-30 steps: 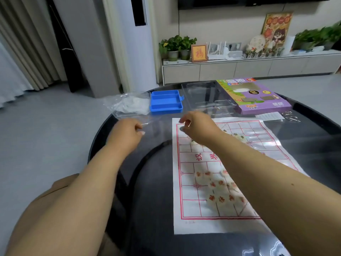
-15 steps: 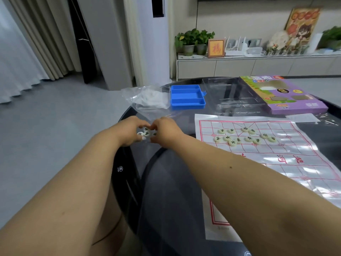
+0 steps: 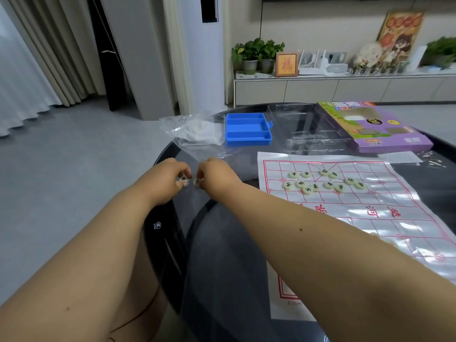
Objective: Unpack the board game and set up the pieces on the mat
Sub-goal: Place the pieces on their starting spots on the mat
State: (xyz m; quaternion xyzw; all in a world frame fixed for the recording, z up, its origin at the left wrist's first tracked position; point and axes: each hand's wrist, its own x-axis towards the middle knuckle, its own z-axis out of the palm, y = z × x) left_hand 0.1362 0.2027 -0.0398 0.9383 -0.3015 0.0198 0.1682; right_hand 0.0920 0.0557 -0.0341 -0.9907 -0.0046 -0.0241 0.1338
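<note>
The white paper mat (image 3: 370, 213) with a red grid lies on the right of the round black table (image 3: 222, 243). Several pale round pieces with black characters (image 3: 325, 182) sit loose in a cluster near the mat's far end. Left of the mat, near the table's left edge, my left hand (image 3: 167, 180) and my right hand (image 3: 214, 176) meet fingertip to fingertip. Both pinch a small clear plastic bag (image 3: 190, 180) that holds a few more pale pieces. My right forearm hides the near part of the mat.
A blue compartment tray (image 3: 248, 130) stands at the back, with crumpled clear plastic wrap (image 3: 195, 130) to its left and a clear plastic insert (image 3: 303, 124) to its right. The purple game box (image 3: 370, 127) lies at the back right, a paper slip (image 3: 399, 157) beside it.
My hands were apart by the mat's far left corner; they have come together left of the mat, around the small bag of pieces. The view has turned left.
</note>
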